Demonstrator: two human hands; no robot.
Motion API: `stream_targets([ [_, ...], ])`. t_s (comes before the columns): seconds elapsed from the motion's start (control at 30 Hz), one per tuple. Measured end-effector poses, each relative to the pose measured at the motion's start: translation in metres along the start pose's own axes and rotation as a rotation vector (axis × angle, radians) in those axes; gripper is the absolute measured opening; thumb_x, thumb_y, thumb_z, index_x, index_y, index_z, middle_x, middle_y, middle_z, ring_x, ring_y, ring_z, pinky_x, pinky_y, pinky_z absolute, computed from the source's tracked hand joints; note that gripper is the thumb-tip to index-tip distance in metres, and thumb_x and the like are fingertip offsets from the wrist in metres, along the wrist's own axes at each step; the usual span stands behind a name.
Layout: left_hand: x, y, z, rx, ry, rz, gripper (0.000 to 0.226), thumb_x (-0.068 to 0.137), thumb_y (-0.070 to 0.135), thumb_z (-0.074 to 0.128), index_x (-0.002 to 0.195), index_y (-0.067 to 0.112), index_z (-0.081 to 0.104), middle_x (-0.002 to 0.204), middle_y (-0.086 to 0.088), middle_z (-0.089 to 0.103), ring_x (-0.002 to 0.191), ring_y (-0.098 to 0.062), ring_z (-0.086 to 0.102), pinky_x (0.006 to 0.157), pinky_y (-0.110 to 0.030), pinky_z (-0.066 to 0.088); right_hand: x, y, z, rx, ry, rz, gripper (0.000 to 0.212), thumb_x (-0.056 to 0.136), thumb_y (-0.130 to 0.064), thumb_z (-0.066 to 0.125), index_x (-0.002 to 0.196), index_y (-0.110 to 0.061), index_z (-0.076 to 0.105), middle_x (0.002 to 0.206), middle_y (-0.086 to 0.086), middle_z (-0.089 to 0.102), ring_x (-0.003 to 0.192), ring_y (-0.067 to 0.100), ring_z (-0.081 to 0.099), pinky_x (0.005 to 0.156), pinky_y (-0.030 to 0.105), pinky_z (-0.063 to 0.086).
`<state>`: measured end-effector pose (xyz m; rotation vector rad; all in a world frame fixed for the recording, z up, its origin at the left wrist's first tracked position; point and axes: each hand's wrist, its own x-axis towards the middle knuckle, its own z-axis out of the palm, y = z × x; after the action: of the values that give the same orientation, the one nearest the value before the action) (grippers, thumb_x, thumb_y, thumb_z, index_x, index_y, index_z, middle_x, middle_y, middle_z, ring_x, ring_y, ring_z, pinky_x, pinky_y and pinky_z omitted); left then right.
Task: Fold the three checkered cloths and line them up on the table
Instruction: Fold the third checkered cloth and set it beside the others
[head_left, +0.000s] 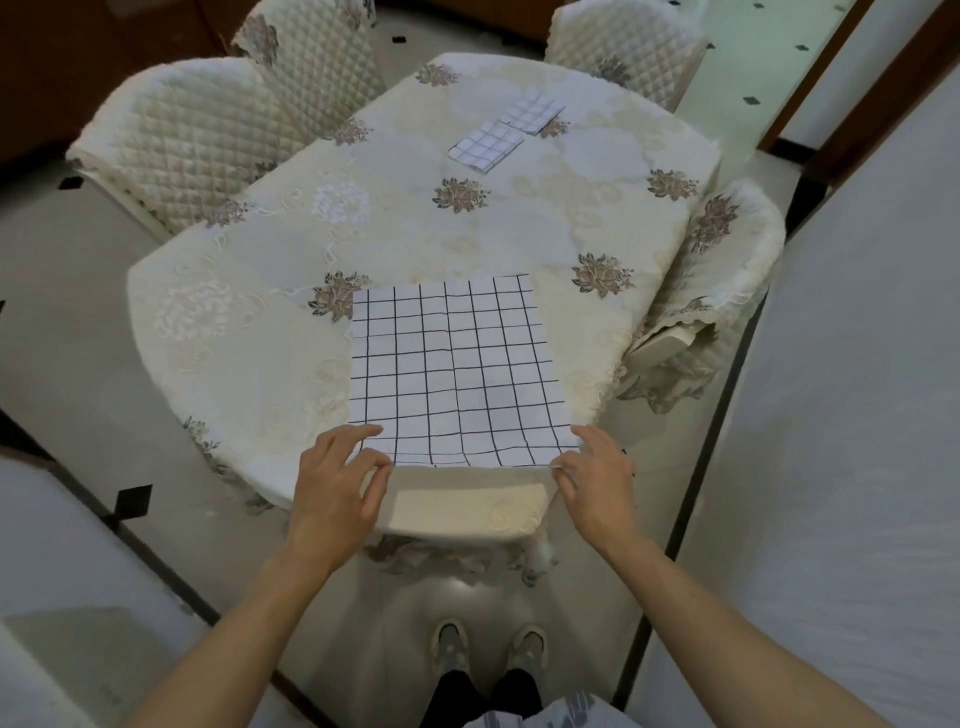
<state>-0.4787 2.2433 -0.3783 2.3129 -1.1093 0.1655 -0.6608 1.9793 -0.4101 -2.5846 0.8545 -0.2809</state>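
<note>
1. The third checkered cloth (452, 364) is lying spread flat at the near end of the desk (405, 223), its near edge running along the desk's rim and sagging slightly between the hands.
2. The left hand (337, 483) is sitting at the near-left corner, thumb and forefinger closing in a pinch on that corner, the other fingers (358, 432) resting spread on the fabric.
3. The right hand (597, 480) is pinching the near-right corner, fingers nearly closed around the hem; how much fabric is caught there is hard to tell.
4. Two folded cloths are already lying at the far end: the nearer folded cloth (485, 146) and the farther folded cloth (532, 111), corner to corner or just overlapping in a diagonal row.
5. Judging from this, the step in hand is the first fold of the last cloth.
6. To do it well, both corners should be rising together, keeping the near edge taut and level.
7. The corners should be travelling straight away and landing on the matching far corners, grid lines lining up.
8. The embroidered tablecloth could be dragging along; pinching only the checkered layer is avoiding that.
9. Smoothing the crease flat is keeping later folds square.
</note>
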Motion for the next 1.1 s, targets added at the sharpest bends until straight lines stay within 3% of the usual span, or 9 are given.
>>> stream_targets([
  [0.17, 0.017, -0.005, -0.008, -0.011, 0.044, -0.022, 0.018, 0.089, 0.029, 0.055, 0.083, 0.018, 0.067, 0.12, 0.0, 0.063, 0.115, -0.025, 0.052, 0.084, -0.039, 0.04, 0.009, -0.006, -0.017, 0.066, 0.015, 0.05, 0.005, 0.085, -0.019, 0.071, 0.08, -0.02, 0.073, 0.132, 0.001, 0.055, 0.13, 0.022, 0.044, 0.095, 0.044, 0.034],
  [0.37, 0.04, -0.017, -0.015, 0.011, 0.03, -0.053, 0.017, 0.088, 0.032, 0.058, 0.083, 0.018, 0.067, 0.121, 0.001, 0.062, 0.116, -0.024, 0.051, 0.082, -0.038, 0.039, 0.029, -0.014, -0.031, 0.136, 0.102, 0.068, 0.003, 0.086, -0.017, 0.069, 0.085, -0.016, 0.071, 0.131, 0.002, 0.054, 0.128, 0.021, 0.043, 0.093, 0.035, 0.022],
  [0.47, 0.053, -0.023, -0.015, 0.036, 0.025, -0.052, 0.004, 0.087, 0.018, 0.07, 0.085, 0.018, 0.066, 0.122, 0.0, 0.062, 0.116, -0.027, 0.052, 0.083, -0.039, 0.04, 0.045, -0.016, -0.034, 0.179, 0.153, 0.037, 0.004, 0.086, -0.014, 0.069, 0.084, -0.018, 0.071, 0.127, 0.002, 0.056, 0.124, 0.021, 0.046, 0.097, 0.038, 0.029],
  [0.57, 0.073, -0.025, -0.015, 0.05, 0.032, -0.075, 0.012, 0.082, 0.01, 0.075, 0.086, 0.018, 0.066, 0.123, -0.001, 0.062, 0.115, -0.027, 0.052, 0.083, -0.039, 0.039, 0.071, -0.016, -0.036, 0.22, 0.212, 0.007, 0.006, 0.083, -0.014, 0.072, 0.079, -0.017, 0.069, 0.123, 0.002, 0.059, 0.12, 0.021, 0.049, 0.099, 0.047, 0.038],
  [0.73, 0.111, -0.023, -0.016, 0.088, 0.059, -0.131, 0.011, 0.082, 0.01, 0.074, 0.085, 0.017, 0.066, 0.122, -0.002, 0.062, 0.113, -0.027, 0.052, 0.08, -0.038, 0.038, 0.123, -0.016, -0.038, 0.272, 0.235, 0.009, 0.005, 0.084, -0.018, 0.072, 0.08, -0.019, 0.068, 0.123, -0.001, 0.057, 0.117, 0.019, 0.049, 0.092, 0.031, 0.035],
  [0.87, 0.145, -0.025, -0.018, 0.113, 0.086, -0.192, 0.011, 0.082, 0.01, 0.074, 0.083, 0.017, 0.066, 0.122, -0.003, 0.063, 0.115, -0.028, 0.051, 0.081, -0.038, 0.036, 0.162, -0.019, -0.038, 0.29, 0.242, -0.03, 0.006, 0.084, -0.015, 0.071, 0.08, -0.018, 0.067, 0.12, 0.002, 0.059, 0.115, 0.02, 0.051, 0.095, 0.049, 0.042],
  [1.1, 0.192, -0.046, -0.005, 0.118, 0.044, -0.227, 0.014, 0.078, 0.007, 0.075, 0.083, 0.017, 0.067, 0.121, -0.006, 0.063, 0.113, -0.031, 0.053, 0.081, -0.043, 0.042, 0.213, -0.028, -0.034, 0.27, 0.227, -0.027, 0.006, 0.08, -0.015, 0.073, 0.079, -0.017, 0.068, 0.12, 0.002, 0.06, 0.113, 0.022, 0.053, 0.092, 0.051, 0.044],
])
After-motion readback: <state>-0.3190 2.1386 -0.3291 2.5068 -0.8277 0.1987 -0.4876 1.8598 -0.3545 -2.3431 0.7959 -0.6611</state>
